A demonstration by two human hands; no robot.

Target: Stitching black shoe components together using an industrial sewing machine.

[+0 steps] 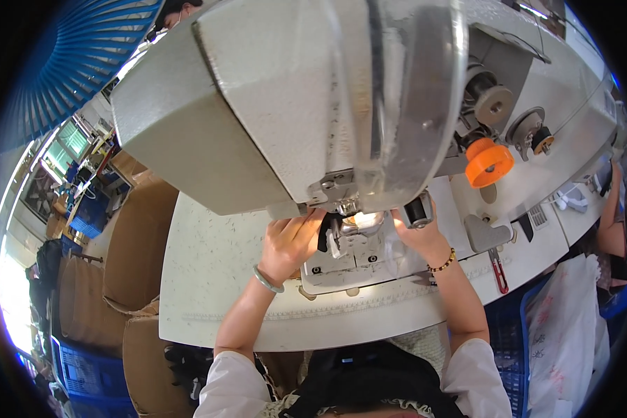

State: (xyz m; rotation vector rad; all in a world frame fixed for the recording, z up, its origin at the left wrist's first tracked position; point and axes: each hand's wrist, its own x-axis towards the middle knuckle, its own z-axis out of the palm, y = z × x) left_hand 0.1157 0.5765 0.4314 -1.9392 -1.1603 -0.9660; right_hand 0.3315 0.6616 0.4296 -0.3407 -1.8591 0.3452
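A large pale grey sewing machine (pixel 258 104) fills the upper middle, its lit needle area (pixel 359 219) low at the centre. My left hand (pixel 292 244), with a pale bangle at the wrist, is just left of the needle. Its fingers are closed at a small black strip of material (pixel 323 233), and some fingertips pass behind the machine head. My right hand (pixel 423 235), wearing a beaded bracelet, is right of the needle. A dark cylindrical machine part (pixel 418 211) covers most of its fingers, so its grip is hidden.
The white table (pixel 209 265) has a printed ruler along its near edge. Red-handled scissors (pixel 498 272) lie at the right. An orange knob (pixel 489 162) juts from the machine. Cardboard boxes (pixel 136 244) stand left; a blue crate (pixel 510 348) sits right. Other people are partly visible at the edges.
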